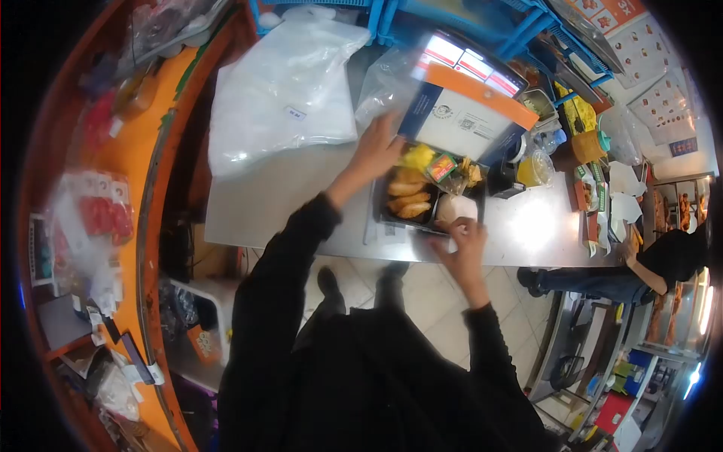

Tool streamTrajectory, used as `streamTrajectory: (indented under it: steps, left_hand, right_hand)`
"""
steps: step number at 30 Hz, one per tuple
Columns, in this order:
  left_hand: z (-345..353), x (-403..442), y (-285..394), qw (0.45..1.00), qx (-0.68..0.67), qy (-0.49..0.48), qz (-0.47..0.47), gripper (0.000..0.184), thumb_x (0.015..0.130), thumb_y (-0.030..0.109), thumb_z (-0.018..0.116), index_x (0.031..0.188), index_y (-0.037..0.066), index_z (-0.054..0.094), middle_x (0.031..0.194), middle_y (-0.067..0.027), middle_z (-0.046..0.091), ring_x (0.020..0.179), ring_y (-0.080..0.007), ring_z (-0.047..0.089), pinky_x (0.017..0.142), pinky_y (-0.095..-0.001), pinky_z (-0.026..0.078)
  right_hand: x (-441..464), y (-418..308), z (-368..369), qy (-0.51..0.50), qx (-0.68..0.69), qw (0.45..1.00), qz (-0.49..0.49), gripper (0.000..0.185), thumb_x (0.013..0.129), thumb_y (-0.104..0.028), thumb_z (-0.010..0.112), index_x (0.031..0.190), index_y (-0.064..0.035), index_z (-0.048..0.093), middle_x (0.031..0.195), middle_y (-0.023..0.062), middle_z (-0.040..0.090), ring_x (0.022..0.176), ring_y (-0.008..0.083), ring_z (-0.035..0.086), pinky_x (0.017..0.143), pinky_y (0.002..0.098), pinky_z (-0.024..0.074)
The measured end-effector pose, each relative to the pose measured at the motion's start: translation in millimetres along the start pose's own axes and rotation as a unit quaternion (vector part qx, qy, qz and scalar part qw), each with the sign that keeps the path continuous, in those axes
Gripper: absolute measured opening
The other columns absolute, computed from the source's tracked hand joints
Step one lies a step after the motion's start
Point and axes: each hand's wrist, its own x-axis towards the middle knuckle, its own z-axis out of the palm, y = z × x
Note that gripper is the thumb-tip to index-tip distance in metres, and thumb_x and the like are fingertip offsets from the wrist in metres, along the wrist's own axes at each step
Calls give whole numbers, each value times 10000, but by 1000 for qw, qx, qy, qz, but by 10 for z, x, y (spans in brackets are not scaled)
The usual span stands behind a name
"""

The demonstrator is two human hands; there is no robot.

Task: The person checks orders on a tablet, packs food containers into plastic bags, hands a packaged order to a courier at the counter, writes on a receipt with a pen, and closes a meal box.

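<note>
An open food box (482,197) with a black tray stands on the metal counter (279,197), its white and orange lid (471,113) raised at the back. Inside lie brown fried pieces (409,197), something yellow (418,157), a small green and orange packet (441,167) and a round whitish item (456,208). My left hand (376,149) is at the box's back left corner, by the lid's edge; what its fingers hold, if anything, is unclear. At the front right edge, my right hand (463,252) has its fingers bent near the whitish item, their grip unclear.
White plastic bags (286,98) lie at the back left. A lit screen (471,64) stands behind the lid. Right of the box are a yellow-filled cup (536,169), a brown bottle (584,147) and small cartons (591,196). Another person's arm (649,277) reaches in at the right.
</note>
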Motion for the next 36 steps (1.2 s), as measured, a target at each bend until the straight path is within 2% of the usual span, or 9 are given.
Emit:
streamTrajectory:
  steps: [1,3,6,8,18,28,33,35,36]
  left_hand:
    - [-91,-217,-60,997,-13,-68,-31,592,790,245,541,1248,-28,284,1242,-218,348,1179,-361,311,976,-416,259]
    - [-177,-697,-135,976,152,-152,32,562,790,286,529,1238,4,337,1268,-162,357,1213,-309,286,1000,-441,203]
    - [-224,-1004,-180,969,166,-177,47,582,784,369,518,1234,34,363,1296,-138,337,1242,-271,250,1019,-460,144]
    - [-246,-1030,-162,966,186,-172,56,603,775,406,519,1235,48,368,1297,-139,336,1247,-268,243,1023,-455,135]
    - [-140,-1124,-149,964,227,-128,56,765,608,511,639,1217,110,408,1327,-111,297,1258,-259,213,1025,-492,37]
    - [-159,-1153,-213,972,190,-128,58,783,583,496,668,1219,125,402,1336,-109,279,1263,-263,199,1030,-491,22]
    - [-197,-1131,-180,975,174,-125,59,855,597,461,684,1267,85,309,1312,-172,276,1255,-308,199,1027,-494,57]
    - [-201,-1078,-237,983,137,-106,54,852,621,445,676,1277,70,283,1299,-184,282,1245,-321,210,1024,-492,81]
    - [-184,-1005,-246,990,97,-90,46,849,645,428,669,1287,56,257,1286,-197,287,1235,-334,220,1021,-489,105]
  right_hand:
    - [-15,-102,59,4,-34,999,-3,221,605,-184,692,807,-132,620,947,37,471,884,248,415,741,362,325]
    - [32,-75,315,14,-62,998,-18,212,594,-171,690,793,-137,624,963,38,464,910,252,405,761,372,313]
    - [92,-25,383,13,-55,998,-30,203,571,-155,690,765,-143,631,973,42,458,950,263,390,793,387,294]
    - [155,-46,307,24,12,1000,-4,180,552,-137,701,719,-141,633,958,54,459,966,280,371,808,394,278]
    - [123,75,161,15,36,998,40,152,588,-151,717,713,-113,640,877,82,429,909,260,344,795,356,254]
    - [96,36,160,32,12,999,38,145,581,-161,722,697,-124,644,837,65,417,877,249,350,779,356,258]
    - [54,53,149,25,3,999,36,155,586,-197,726,700,-129,647,854,63,438,909,256,353,789,367,262]
    - [108,30,50,-63,7,996,-56,145,598,-224,718,691,-134,653,910,69,459,951,268,360,807,369,270]
    - [170,20,-85,-94,-6,993,-66,284,592,-262,721,828,-120,648,983,99,462,993,297,365,825,392,280]
